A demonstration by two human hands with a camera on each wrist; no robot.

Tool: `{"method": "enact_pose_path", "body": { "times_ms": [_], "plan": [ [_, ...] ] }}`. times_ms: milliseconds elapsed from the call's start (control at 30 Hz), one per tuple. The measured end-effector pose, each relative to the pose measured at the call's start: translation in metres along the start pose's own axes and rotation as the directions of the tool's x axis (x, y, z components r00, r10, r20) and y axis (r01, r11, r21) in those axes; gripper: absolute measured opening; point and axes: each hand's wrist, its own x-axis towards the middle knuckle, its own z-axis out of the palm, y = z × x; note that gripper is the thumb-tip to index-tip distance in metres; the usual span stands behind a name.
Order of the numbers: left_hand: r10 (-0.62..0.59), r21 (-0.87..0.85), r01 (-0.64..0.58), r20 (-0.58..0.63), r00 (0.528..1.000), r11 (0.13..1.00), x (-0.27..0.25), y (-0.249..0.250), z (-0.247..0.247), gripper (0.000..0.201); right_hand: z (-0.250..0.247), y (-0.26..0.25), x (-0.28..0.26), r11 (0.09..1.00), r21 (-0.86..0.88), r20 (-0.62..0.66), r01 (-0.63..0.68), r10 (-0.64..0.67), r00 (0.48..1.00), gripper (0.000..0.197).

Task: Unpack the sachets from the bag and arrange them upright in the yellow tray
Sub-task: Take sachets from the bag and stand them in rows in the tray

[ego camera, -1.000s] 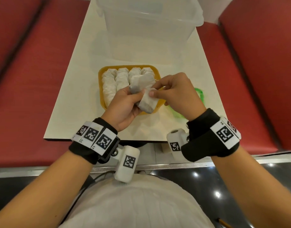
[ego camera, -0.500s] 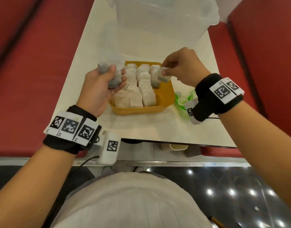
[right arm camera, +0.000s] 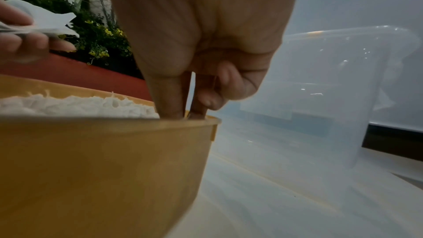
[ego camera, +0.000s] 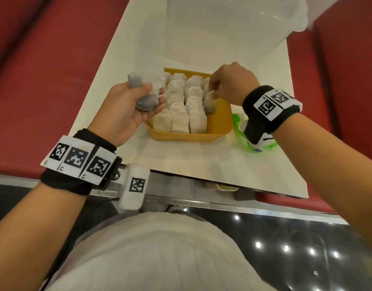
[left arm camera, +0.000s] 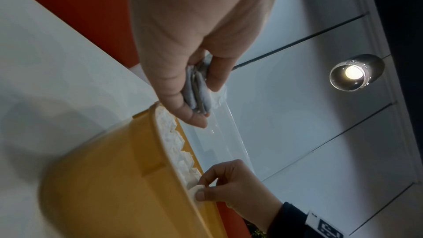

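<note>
Matt papery sachets [ego camera: 178, 120], plastic tray [ego camera: 219, 120]

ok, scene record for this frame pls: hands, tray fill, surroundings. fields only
left hand: grips a bunch of sachets, held above the tray's left edge
right hand: pinches one sachet, lowering it into the tray's right column
yellow tray: three columns of upright sachets, right column only partly filled
green-printed bag: on the table, right of the tray
clear plastic bin: behind the tray
table: white, between red seats

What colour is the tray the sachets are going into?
Yellow tray, leaning to mustard; the head view shows it best.
</note>
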Motion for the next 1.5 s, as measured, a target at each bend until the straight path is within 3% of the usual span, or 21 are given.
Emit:
{"method": "enact_pose_path", "body": {
  "times_ms": [133,267,367,433,533,633,733,833,933,1000,1067,1200,1367,1500],
  "plan": [
    [-0.087,-0.078,0.093,0.072,0.994,0.993,-0.001,0.000,0.006,0.025,0.003,-0.001,0.000,0.999,0.038,-0.015,0.022,-0.021,1.000,0.015],
    [-0.110,0.000,0.111,0.142,0.984,0.994,-0.004,-0.001,0.014,0.027,-0.018,-0.005,-0.014,0.960,0.273,-0.188,0.065,-0.013,0.982,0.016],
    [-0.121,0.077,0.109,0.181,0.976,0.991,-0.007,-0.004,0.022,0.023,-0.041,-0.026,-0.037,0.804,0.565,-0.279,0.184,-0.024,0.960,0.024],
    [-0.132,0.097,0.114,0.215,0.968,0.989,-0.009,-0.006,0.026,0.023,-0.046,-0.041,-0.050,0.707,0.678,-0.238,0.201,-0.048,0.970,0.027],
    [-0.136,0.124,0.107,0.256,0.957,0.987,-0.011,-0.007,0.030,0.026,-0.038,-0.053,-0.060,0.721,0.679,-0.166,0.142,-0.037,0.985,0.016],
    [-0.138,0.143,0.102,0.265,0.954,0.984,-0.013,-0.007,0.030,0.028,-0.036,-0.046,-0.066,0.696,0.705,-0.240,0.133,0.058,0.969,0.005],
    [-0.145,0.141,0.111,0.261,0.954,0.984,-0.015,-0.007,0.026,0.031,-0.053,-0.034,-0.076,0.678,0.708,-0.335,0.195,0.080,0.939,0.006],
    [-0.152,0.160,0.112,0.264,0.952,0.981,-0.017,-0.007,0.024,0.032,-0.074,-0.032,-0.091,0.744,0.614,-0.340,0.263,-0.051,0.939,0.011],
    [-0.146,0.217,0.086,0.280,0.949,0.972,-0.019,-0.007,0.026,0.030,-0.084,-0.042,-0.102,0.743,0.603,-0.164,0.290,-0.240,0.957,0.009],
    [-0.132,0.252,0.060,0.283,0.950,0.966,-0.021,-0.006,0.029,0.027,-0.081,-0.049,-0.102,0.764,0.590,-0.061,0.260,-0.279,0.958,0.008],
    [-0.116,0.277,0.032,0.291,0.950,0.960,-0.024,-0.005,0.032,0.028,-0.073,-0.055,-0.098,0.818,0.518,-0.060,0.251,-0.258,0.964,0.004],
    [-0.083,0.299,-0.008,0.290,0.953,0.954,-0.026,-0.003,0.033,0.030,-0.056,-0.061,-0.090,0.873,0.421,-0.177,0.245,-0.186,0.967,0.006],
    [-0.062,0.302,-0.029,0.287,0.956,0.953,-0.021,-0.007,0.028,0.024,-0.050,-0.060,-0.085,0.818,0.547,-0.202,0.179,-0.078,0.976,0.007],
    [-0.054,0.238,-0.009,0.256,0.965,0.971,-0.015,-0.008,0.026,0.015,-0.052,-0.055,-0.080,0.789,0.595,-0.165,0.155,-0.069,0.984,0.009]
  ]
}}
